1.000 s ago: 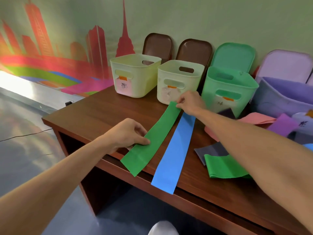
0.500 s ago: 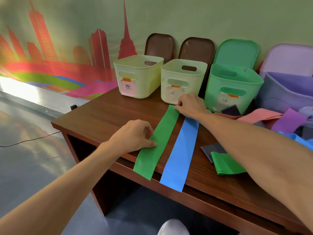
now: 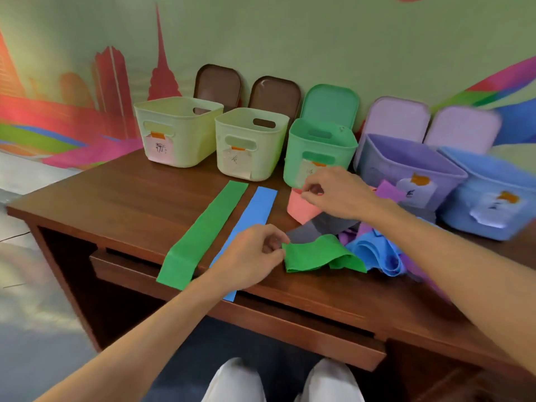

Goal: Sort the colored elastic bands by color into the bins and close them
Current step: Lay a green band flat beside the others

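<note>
A long green band (image 3: 203,235) and a long blue band (image 3: 252,213) lie flat side by side on the brown desk (image 3: 116,204), both hanging over its front edge. My left hand (image 3: 252,253) pinches the left end of a crumpled green band (image 3: 316,253). My right hand (image 3: 336,192) pinches the top edge of a pink band (image 3: 300,208) in front of the green bin (image 3: 319,149). A grey band (image 3: 316,229), purple bands (image 3: 387,191) and crumpled blue bands (image 3: 377,253) lie in a heap under my right forearm.
Two pale yellow bins (image 3: 179,132) (image 3: 251,143), a purple bin (image 3: 406,166) and a blue bin (image 3: 490,195) stand open along the wall. Lids lean behind them: two brown lids (image 3: 217,82), a green lid (image 3: 329,101) and purple lids (image 3: 396,117). My shoes (image 3: 235,381) show below the desk drawer.
Both hands have left the flat green band and moved right. The left hand now pinches the crumpled green band, the right pinches the pink band. The view has shifted right.
</note>
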### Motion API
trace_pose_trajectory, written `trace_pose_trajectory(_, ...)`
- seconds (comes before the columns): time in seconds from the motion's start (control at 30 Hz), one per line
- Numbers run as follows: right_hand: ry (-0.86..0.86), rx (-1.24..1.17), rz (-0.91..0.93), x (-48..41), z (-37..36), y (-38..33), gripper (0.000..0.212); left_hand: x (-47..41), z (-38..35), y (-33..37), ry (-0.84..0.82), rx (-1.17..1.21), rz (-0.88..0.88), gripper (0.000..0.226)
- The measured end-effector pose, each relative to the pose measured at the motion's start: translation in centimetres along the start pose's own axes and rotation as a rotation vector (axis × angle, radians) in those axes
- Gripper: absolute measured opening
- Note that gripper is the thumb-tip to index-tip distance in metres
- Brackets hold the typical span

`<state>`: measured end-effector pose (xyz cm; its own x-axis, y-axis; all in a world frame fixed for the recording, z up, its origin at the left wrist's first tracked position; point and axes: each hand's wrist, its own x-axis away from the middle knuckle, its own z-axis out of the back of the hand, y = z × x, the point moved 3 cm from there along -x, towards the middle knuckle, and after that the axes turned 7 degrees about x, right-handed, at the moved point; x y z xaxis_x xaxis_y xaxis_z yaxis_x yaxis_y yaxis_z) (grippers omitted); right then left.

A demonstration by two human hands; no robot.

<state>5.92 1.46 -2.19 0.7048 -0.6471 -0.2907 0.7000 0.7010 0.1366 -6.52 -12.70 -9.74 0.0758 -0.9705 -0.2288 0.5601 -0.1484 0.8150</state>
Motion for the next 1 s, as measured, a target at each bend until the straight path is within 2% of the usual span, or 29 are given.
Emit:
trace_pose_trajectory(0.2,0.177,-0.383,-0.170,8.0,1.8,2.4,0.006,-0.2,-3.3,1.7,-0.014,-0.121,-0.088,0.029)
trace_pose_trajectory(0.3,0.211,-0.478,-0.202,11.6,1.3,2.8,0.017,-0.6,-4.5,2.2,-0.028,-0.258,-0.111,0.038)
trace_pose_trajectory(0.37,0.127,-0.481,-0.174,13.1,0.1,3.0,0.031,-1.4,-4.9,2.4,0.032,-0.268,-0.131,0.029)
trace_pose_trajectory(0.43,0.050,-0.431,-0.097,13.5,-1.4,3.0,0.035,-2.0,-5.2,2.3,0.102,-0.205,-0.133,0.017)
trace_pose_trajectory(0.53,0.132,-0.434,-0.056,13.3,-2.9,3.8,0.018,-2.3,-6.2,2.1,0.151,-0.218,-0.133,0.014)
trace_pose_trajectory(0.63,0.206,-0.549,-0.080,13.4,-3.7,4.3,0.014,-2.0,-6.8,2.1,0.179,-0.326,-0.174,0.019)
trace_pose_trajectory(0.77,0.334,-0.764,-0.173,13.6,-3.9,4.8,0.013,-1.8,-6.8,2.3,0.171,-0.349,-0.178,0.037)
trace_pose_trajectory(0.83,0.390,-0.822,-0.217,13.3,-3.6,5.0,0.010,-1.7,-6.8,2.4,0.166,-0.359,-0.181,0.038)
trace_pose_trajectory(1.0,0.480,-0.840,-0.278,12.0,-1.9,5.3,0.007,-1.5,-6.3,2.6,0.173,-0.214,-0.144,0.035)
